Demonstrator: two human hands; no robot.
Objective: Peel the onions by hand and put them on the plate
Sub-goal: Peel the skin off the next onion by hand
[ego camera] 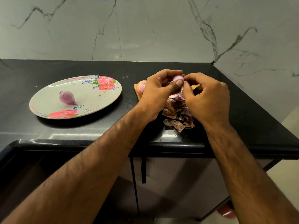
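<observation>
1. A pale marble wall with dark veins fills the top of the view and turns a corner at the right.
2. The black table runs across the middle, its glossy front edge nearest the person.
3. A grey cabinet with a dark vertical handle stands under the table.
4. An oval plate printed with red roses lies on the left part of the table, well apart from the hands.
5. The left hand is raised over the right part of the table. Its fingers curl round the held onion and the thumb presses on the onion's front.
6. The right hand meets it from the right, fingers bent, the tips pinching at the right side of the same onion.
7. A wooden board lies under the hands, mostly hidden by them.
8. A pile of peels, brown and purple, lies just below the hands, reaching toward the table's front edge.
9. One peeled onion, purple and shiny, lies on its side on the plate, left of centre.
10. Another onion sits on the board's left end, partly behind the left hand.
</observation>
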